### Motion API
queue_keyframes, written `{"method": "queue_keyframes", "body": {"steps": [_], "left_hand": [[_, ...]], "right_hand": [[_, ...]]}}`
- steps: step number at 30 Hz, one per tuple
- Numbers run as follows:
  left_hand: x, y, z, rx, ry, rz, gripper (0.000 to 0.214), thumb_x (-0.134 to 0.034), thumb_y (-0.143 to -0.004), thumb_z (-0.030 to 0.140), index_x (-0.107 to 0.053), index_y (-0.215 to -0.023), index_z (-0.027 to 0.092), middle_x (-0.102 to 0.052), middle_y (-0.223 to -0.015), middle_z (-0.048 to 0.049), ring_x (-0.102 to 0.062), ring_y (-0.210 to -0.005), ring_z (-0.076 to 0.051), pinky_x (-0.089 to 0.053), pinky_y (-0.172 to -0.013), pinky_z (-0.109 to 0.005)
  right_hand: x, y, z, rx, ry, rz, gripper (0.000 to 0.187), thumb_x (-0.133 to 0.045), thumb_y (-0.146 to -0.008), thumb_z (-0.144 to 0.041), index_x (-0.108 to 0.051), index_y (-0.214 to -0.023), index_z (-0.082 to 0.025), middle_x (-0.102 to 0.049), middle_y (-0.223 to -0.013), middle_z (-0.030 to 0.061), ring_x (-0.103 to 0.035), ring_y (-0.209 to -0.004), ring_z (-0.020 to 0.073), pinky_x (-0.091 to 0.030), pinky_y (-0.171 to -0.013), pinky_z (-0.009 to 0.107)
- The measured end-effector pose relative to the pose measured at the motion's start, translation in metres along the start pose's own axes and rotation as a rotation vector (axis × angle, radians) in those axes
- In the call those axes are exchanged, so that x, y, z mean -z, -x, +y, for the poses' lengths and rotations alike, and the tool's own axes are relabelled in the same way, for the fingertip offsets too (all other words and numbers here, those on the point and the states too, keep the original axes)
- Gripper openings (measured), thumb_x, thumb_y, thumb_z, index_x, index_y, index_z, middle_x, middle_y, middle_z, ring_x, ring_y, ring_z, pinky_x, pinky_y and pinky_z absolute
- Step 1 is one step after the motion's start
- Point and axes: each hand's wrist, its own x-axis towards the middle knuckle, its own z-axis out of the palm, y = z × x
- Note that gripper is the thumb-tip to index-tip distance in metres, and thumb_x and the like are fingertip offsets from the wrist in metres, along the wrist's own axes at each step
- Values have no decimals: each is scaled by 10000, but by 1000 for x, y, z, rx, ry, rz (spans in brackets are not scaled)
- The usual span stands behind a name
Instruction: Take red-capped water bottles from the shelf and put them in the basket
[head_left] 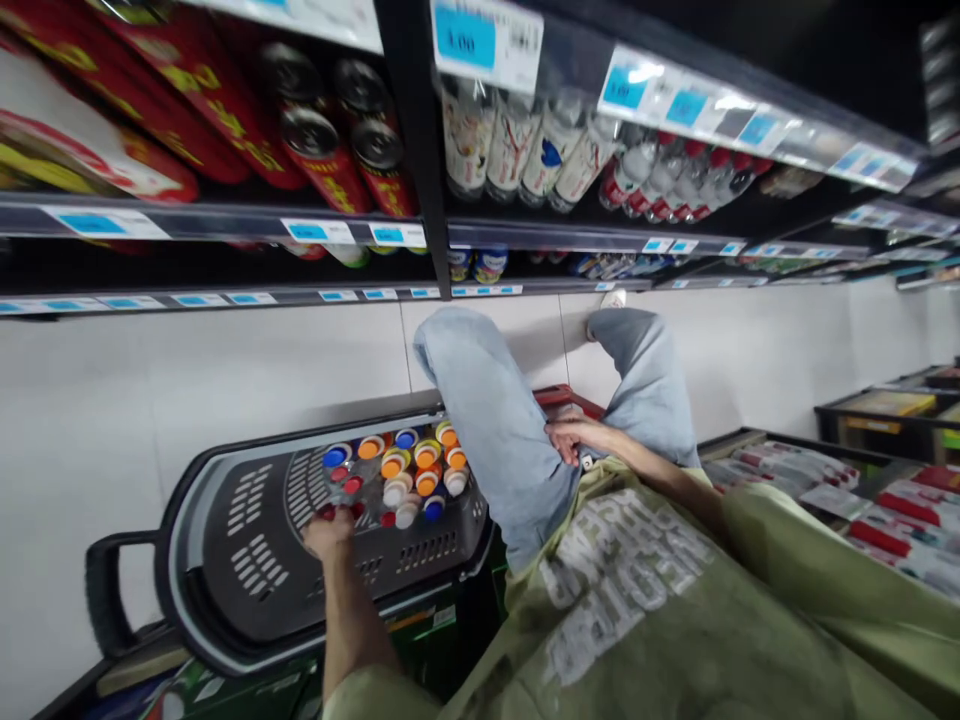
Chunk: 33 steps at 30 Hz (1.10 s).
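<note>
My left hand (330, 532) is in the dark grey shopping basket (247, 600), its fingers closed at a bottle with a red cap (327, 512); the hand hides most of that bottle. Beside it stand several upright bottles with orange caps (427, 454), blue caps (337, 456), white caps (397, 489) and red caps (352, 485). Near my lap, my right hand (571, 434) rests against my inner thigh, its fingers loosely apart and nothing visible in them.
Ahead runs a shelf (300, 210) with red cans (330, 160), clear bottles (517, 145) and price tags. A red object (566, 398) lies between my legs. Low bins (787, 460) with packages stand at the right. A black handle (112, 590) sticks out from the basket's left end.
</note>
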Motion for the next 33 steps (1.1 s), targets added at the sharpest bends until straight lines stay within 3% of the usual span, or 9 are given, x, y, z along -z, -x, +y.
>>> {"method": "queue_keyframes", "body": {"steps": [4, 6, 8, 10, 13, 19, 26, 29, 33], "left_hand": [[3, 55, 25, 26, 293, 451, 133, -489, -742, 305, -526, -829, 212, -625, -841, -138, -632, -1100, -390, -508, -1076, -561], [2, 95, 56, -40, 458, 561, 219, -489, -776, 342, -586, -896, 186, -674, -944, -153, -652, -1050, -357, -525, -1070, -539], [-1, 139, 99, -169, 606, 552, 293, -487, -863, 409, -621, -981, 177, -688, -992, -136, -669, -1002, -315, -559, -1025, -488], [-3, 181, 148, -401, 661, 427, 382, -448, -959, 459, -647, -1115, 172, -704, -1085, -136, -679, -1062, -296, -561, -1040, -454], [-2, 221, 210, -636, 473, 363, 592, -414, -1046, 501, -553, -1463, 105, -612, -1403, -235, -606, -1330, -357, -505, -1150, -512], [25, 214, 276, -708, 40, 459, 929, -521, -1014, 591, -269, -1664, -25, -416, -1579, -375, -548, -1399, -478, -511, -1129, -600], [63, 203, 358, -597, -297, 467, 691, -495, -1062, 474, -432, -1650, 118, -413, -1629, -290, -569, -1364, -417, -585, -990, -511], [75, 203, 383, -609, -332, 402, 542, -483, -1062, 400, -572, -1546, 173, -472, -1622, -203, -501, -1442, -374, -563, -1036, -484], [81, 201, 397, -649, -327, 366, 443, -476, -1051, 342, -660, -1424, 187, -584, -1524, -162, -507, -1433, -323, -526, -1069, -445]], "right_hand": [[-2, -6, 1, 27, 40, -13, 602, -678, -822, -808, -633, -691, -222, -656, -523, 20, -583, -403, 148, -406, -385, 249], [-3, -12, 2, 49, 58, -28, 609, -674, -819, -813, -633, -700, -218, -655, -525, 18, -580, -408, 145, -399, -388, 240], [-5, -19, 5, 73, 72, -35, 627, -666, -816, -826, -631, -691, -212, -650, -521, 19, -577, -409, 142, -405, -397, 236], [-7, -27, 9, 109, 93, -44, 655, -657, -804, -849, -622, -680, -207, -644, -516, 15, -571, -409, 140, -421, -411, 237], [-11, -35, 16, 174, 75, 11, 685, -672, -743, -888, -602, -677, -210, -618, -495, -5, -550, -409, 135, -416, -421, 236], [-16, -41, 17, 325, 2, 156, 703, -605, -665, -936, -505, -710, -242, -558, -469, -51, -466, -374, 108, -325, -400, 218], [-9, -59, 4, 487, -255, 334, 617, -747, -593, -771, -544, -835, -241, -670, -647, -21, -517, -380, 112, -284, -376, 208], [10, -48, -33, 653, -287, 462, 540, -783, -638, -674, -608, -888, -228, -708, -778, 21, -622, -497, 155, -357, -409, 226], [50, -8, -126, 969, -117, 694, 323, -727, -801, -496, -662, -947, -215, -735, -926, 78, -725, -792, 226, -551, -609, 289]]}}
